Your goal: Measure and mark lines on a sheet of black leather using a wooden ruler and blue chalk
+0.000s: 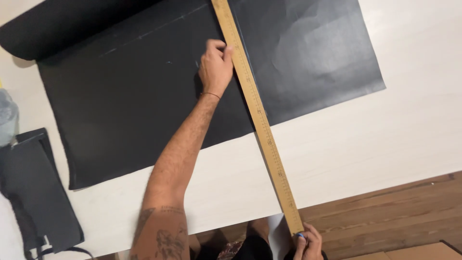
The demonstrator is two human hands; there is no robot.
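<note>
A long wooden ruler (260, 120) lies diagonally across a black sheet of material (144, 91) spread on a white table (365, 130). My left hand (215, 65) presses its fingertips on the ruler's left edge, over the black sheet. My right hand (307, 243) grips the ruler's near end, past the table's front edge; something small and blue shows between its fingers. The black sheet is partly rolled up at the far left (57, 24). A faint pale line runs across the sheet near the roll.
A black bag or pouch with straps (33, 192) lies at the table's left edge. A crumpled clear plastic thing (7, 115) sits beside it. Wooden floor (385, 212) shows beyond the table's front edge, with a cardboard piece (423, 253) at the bottom right.
</note>
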